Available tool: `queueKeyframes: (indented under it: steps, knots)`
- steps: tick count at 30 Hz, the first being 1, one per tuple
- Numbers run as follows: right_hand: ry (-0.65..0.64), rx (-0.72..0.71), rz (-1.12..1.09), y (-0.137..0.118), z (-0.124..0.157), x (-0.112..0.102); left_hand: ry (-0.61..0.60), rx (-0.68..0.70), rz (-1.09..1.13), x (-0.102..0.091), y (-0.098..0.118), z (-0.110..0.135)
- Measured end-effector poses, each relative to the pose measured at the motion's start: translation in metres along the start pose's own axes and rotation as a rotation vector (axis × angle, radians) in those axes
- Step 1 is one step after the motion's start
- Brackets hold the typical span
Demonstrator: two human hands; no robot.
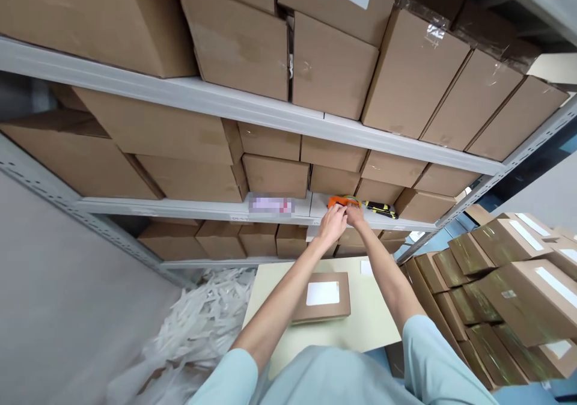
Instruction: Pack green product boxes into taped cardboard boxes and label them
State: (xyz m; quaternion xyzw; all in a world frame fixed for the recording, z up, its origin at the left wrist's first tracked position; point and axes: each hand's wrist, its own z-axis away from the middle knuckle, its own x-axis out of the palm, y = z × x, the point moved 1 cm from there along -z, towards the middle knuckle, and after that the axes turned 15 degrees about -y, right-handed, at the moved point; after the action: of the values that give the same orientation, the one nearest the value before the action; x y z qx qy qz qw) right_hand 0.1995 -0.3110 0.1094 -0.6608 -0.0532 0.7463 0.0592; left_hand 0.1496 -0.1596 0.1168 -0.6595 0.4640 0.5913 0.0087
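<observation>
Both my arms reach forward to the middle shelf (234, 211). My left hand (332, 223) and my right hand (354, 214) meet at an orange tape dispenser (339, 200) lying on the shelf edge, fingers curled on it. Just right of it lies a black and yellow tool (381, 209). Below my arms a small brown box (322, 297) with a white label rests on a pale table (360, 327).
Metal shelving holds many brown cardboard boxes (234, 38) on three levels. A stack of several taped, labelled boxes (505, 285) stands at the right. A heap of white plastic packing (198, 327) lies at the lower left, beside a grey wall.
</observation>
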Motion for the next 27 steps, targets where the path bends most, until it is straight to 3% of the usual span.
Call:
queueKeyframes:
  steps: [4, 9, 13, 18, 24, 27]
  knots:
    - [0.056, -0.02, -0.15, 0.011, 0.036, 0.021, 0.043, -0.05, 0.134, 0.015, -0.015, 0.051]
    - [0.239, -0.215, -1.022, -0.002, 0.128, 0.084, 0.164, -0.108, 0.473, 0.052, -0.013, 0.136]
    - [0.186, -0.208, -1.298, -0.034, 0.2, 0.114, 0.221, -0.113, 0.596, 0.067, 0.007, 0.181]
    - [0.158, -0.152, -1.359, -0.057, 0.234, 0.119, 0.13, -0.114, 0.619, 0.064, 0.012, 0.201]
    - [0.093, -0.061, -1.309, -0.046, 0.257, 0.13, -0.084, -0.082, 0.638, 0.065, 0.01, 0.21]
    - [0.087, -0.093, -1.209, -0.031, 0.277, 0.13, -0.012, -0.096, 0.675, 0.057, 0.02, 0.207]
